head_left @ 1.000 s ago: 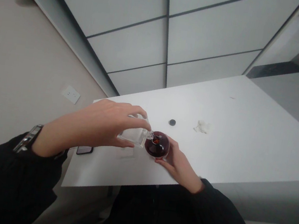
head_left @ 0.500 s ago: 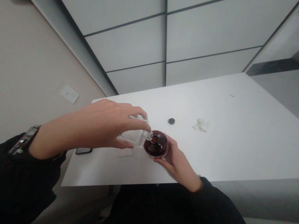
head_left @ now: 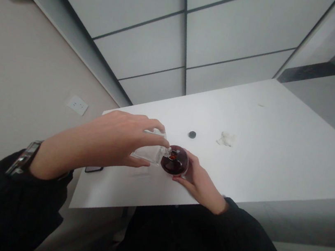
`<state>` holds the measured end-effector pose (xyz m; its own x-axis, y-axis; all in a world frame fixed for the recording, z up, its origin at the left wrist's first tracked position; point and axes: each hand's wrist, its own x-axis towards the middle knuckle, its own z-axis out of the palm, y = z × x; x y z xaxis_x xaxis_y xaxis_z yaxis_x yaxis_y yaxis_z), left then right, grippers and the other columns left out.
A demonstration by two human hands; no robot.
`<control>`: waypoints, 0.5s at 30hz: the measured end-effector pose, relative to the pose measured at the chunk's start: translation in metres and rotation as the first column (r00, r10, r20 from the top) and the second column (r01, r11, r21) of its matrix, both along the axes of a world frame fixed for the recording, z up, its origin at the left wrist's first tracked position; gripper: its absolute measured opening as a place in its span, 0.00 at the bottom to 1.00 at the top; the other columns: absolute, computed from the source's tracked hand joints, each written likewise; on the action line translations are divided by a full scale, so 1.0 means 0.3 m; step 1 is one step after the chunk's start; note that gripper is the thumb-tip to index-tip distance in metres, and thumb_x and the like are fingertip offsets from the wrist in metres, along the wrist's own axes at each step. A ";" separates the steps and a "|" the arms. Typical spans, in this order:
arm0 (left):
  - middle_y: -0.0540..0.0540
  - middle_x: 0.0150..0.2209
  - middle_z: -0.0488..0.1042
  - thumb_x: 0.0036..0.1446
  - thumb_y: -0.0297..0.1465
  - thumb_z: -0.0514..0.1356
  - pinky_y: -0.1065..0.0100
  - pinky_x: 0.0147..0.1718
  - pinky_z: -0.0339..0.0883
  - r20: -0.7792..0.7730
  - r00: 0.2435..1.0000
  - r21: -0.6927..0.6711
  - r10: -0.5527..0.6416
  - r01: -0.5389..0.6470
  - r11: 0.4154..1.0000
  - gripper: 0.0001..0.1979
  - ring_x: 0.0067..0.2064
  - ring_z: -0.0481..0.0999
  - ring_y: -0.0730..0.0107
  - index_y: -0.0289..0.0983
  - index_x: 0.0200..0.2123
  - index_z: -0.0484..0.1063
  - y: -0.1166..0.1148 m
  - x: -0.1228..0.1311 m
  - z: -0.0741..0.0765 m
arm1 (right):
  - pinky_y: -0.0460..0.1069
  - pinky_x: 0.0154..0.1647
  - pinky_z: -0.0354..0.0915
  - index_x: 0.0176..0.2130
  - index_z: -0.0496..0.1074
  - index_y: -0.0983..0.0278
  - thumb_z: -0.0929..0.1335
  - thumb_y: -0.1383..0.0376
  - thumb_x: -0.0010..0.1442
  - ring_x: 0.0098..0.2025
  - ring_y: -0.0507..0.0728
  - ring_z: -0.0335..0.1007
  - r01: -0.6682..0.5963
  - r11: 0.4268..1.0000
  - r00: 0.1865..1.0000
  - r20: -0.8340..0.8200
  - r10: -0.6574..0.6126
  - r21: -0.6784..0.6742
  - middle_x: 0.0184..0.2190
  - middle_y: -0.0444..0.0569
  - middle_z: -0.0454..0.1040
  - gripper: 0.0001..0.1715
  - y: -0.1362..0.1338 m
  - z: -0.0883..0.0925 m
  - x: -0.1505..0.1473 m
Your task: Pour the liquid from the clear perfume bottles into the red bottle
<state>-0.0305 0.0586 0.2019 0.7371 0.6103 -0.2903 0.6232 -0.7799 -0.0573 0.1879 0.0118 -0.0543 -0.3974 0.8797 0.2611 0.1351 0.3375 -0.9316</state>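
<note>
My left hand (head_left: 112, 139) grips a clear glass bottle (head_left: 150, 153), tipped on its side with its neck over the mouth of a round vessel of dark red liquid (head_left: 176, 160). That vessel stands on the white table (head_left: 275, 157) near its front edge, and my right hand (head_left: 201, 183) holds it from the right and below. A watch sits on my left wrist (head_left: 22, 157). Both sleeves are black.
A small black cap (head_left: 192, 134) lies on the table behind the vessel, and a crumpled white tissue (head_left: 226, 138) lies to its right. A dark phone (head_left: 93, 169) sits at the table's left edge. A wall socket (head_left: 77, 105) is on the beige wall at left.
The hands, bottle and vessel keep the same pose; only the view has shifted slightly.
</note>
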 end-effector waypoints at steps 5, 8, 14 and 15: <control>0.48 0.59 0.78 0.63 0.39 0.68 0.66 0.37 0.69 0.022 1.000 -0.004 -0.009 0.009 1.000 0.23 0.50 0.81 0.57 0.53 0.60 0.74 0.005 -0.004 -0.005 | 0.70 0.70 0.64 0.72 0.53 0.52 0.75 0.52 0.65 0.71 0.70 0.65 0.003 1.000 1.000 -0.001 -0.003 -0.001 0.71 0.58 0.65 0.46 0.001 0.007 -0.001; 0.47 0.60 0.78 0.63 0.39 0.69 0.65 0.37 0.69 -0.003 1.000 0.001 -0.016 0.016 1.000 0.23 0.50 0.81 0.56 0.52 0.60 0.74 0.008 -0.003 -0.006 | 0.70 0.70 0.64 0.72 0.53 0.52 0.75 0.52 0.65 0.71 0.70 0.65 -0.004 1.000 1.000 -0.006 0.003 -0.009 0.71 0.58 0.65 0.46 0.001 0.010 0.000; 0.45 0.60 0.79 0.61 0.42 0.70 0.62 0.43 0.71 0.002 0.999 0.010 0.044 -0.044 0.999 0.31 0.53 0.81 0.52 0.49 0.65 0.68 0.006 0.000 -0.010 | 0.70 0.70 0.63 0.72 0.52 0.53 0.75 0.52 0.66 0.71 0.71 0.65 -0.003 1.000 1.000 -0.002 0.003 -0.017 0.71 0.60 0.65 0.46 -0.003 0.007 0.003; 0.44 0.60 0.79 0.60 0.43 0.71 0.61 0.44 0.71 -0.011 0.998 0.011 0.064 -0.064 0.998 0.34 0.54 0.81 0.51 0.49 0.66 0.66 0.006 0.002 -0.011 | 0.70 0.70 0.63 0.72 0.52 0.53 0.75 0.52 0.66 0.71 0.70 0.65 -0.003 1.000 1.000 -0.001 0.003 -0.021 0.71 0.60 0.65 0.46 -0.004 0.005 0.003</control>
<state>-0.0300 0.0604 0.1988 0.6933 0.6589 -0.2917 0.6709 -0.7380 -0.0724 0.1888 0.0107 -0.0528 -0.4000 0.8839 0.2424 0.1335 0.3178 -0.9387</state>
